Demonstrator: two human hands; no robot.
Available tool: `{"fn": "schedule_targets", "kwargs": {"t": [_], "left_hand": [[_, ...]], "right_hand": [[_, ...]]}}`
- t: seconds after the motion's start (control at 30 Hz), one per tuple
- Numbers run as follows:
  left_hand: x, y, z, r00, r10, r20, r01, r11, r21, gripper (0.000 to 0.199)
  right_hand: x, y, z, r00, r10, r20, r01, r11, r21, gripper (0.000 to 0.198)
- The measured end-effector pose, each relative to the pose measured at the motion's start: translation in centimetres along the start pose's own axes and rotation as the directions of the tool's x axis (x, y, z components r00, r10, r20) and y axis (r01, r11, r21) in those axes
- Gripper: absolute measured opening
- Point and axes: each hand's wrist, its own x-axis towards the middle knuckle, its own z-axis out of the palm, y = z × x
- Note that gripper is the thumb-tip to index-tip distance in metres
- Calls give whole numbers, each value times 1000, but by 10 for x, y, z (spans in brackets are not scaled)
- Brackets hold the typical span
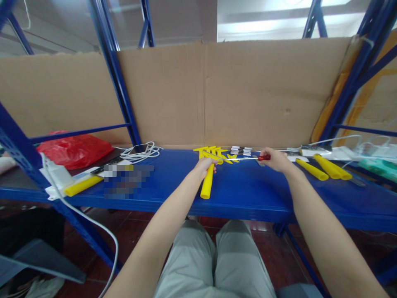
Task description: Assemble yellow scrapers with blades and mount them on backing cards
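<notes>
red bag (76,150) far left, then a pixelated patch (128,182) i can't read on the blue shelf (173,182). left hand (204,164) is closed round a yellow tube (206,185), hiding its top, small yellow parts (214,152) crowded behind, right hand (275,159) pinching a red-handled screwdriver (263,157), tip too tiny to make out, more tubes (327,167) beyond.

Lit brightest top R, nr blown out above cardboard (266,91). Falls off to dim on floor (133,231), darkest btm L. Shows faint sheen on blue shelf (254,186). Slants uprights (115,78) twd edges, wide-angle. Looks soft on small yellow parts (220,154). Pixelated L of ctr.
</notes>
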Motion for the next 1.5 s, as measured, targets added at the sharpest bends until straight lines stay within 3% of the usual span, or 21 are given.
{"fn": "schedule_targets", "kwargs": {"t": [0.8, 1.1, 1.5], "left_hand": [[1, -3, 2, 1000, 25, -9, -24, 999, 38, 17], [1, -4, 2, 992, 128, -22, -122, 978, 166, 13], [-3, -2, -1, 987, 159, -12, -151, 956, 250, 13]], "right_hand": [[0, -6, -2, 1000, 22, 4, -22, 1000, -7, 14], [1, -10, -2, 992, -89, -93, 83, 994, -64, 9], [-4, -20, -7, 968, -197, -153, 173, 972, -161, 10]]}}
